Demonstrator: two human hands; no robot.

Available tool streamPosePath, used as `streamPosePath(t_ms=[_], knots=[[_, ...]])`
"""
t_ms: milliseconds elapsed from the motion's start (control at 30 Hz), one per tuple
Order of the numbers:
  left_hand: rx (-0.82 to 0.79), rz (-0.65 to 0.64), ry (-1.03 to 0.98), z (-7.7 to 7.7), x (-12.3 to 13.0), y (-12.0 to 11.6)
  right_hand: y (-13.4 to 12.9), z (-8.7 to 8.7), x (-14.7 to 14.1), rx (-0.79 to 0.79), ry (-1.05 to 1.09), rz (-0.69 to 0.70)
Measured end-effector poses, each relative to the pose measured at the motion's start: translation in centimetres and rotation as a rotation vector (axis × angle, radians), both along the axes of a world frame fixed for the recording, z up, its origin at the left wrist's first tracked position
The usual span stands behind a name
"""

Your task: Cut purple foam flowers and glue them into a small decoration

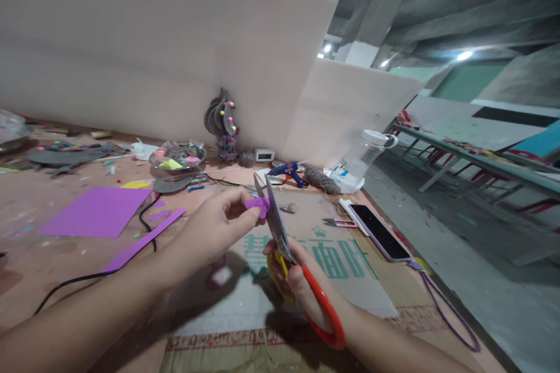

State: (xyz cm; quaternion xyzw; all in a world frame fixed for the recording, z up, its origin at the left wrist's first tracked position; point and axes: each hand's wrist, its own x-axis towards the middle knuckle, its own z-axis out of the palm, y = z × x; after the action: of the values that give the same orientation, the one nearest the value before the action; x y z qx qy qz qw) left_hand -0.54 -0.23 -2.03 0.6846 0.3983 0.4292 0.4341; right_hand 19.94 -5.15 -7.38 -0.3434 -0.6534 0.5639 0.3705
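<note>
Snipping seems the step: L hand (222, 218) pinches small purple piece (261, 204) b/w thumb & fingers; R hand (298, 281) grips scissors (279, 232), blades parted right beside that piece. Best: fingertips clear, short cuts, turn the piece, not the scissors.

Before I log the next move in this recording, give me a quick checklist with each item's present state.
1. Left hand pinching the purple piece: ok.
2. Right hand gripping the scissors by the handles: ok.
3. Blade tips parted: ok.
4. Purple piece between the blades: cannot tell from this angle.
5. Left fingertips well away from the blades: not ok, they are close.
6. Phone clear of the scissors: ok, off to the right.
</note>
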Motion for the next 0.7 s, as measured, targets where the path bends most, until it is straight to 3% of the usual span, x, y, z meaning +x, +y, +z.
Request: streamPosePath(t_ms=[400, 700], knots=[[0.030, -0.004, 0.076, 0.6, -0.3, 0.1, 0.0, 0.0, 0.1, -0.019, 0.045, -0.012], [0.009, -0.027, -0.011, 1.7, -0.2, -0.3, 0.0, 0.0, 0.1, -0.007, 0.038, -0.004]])
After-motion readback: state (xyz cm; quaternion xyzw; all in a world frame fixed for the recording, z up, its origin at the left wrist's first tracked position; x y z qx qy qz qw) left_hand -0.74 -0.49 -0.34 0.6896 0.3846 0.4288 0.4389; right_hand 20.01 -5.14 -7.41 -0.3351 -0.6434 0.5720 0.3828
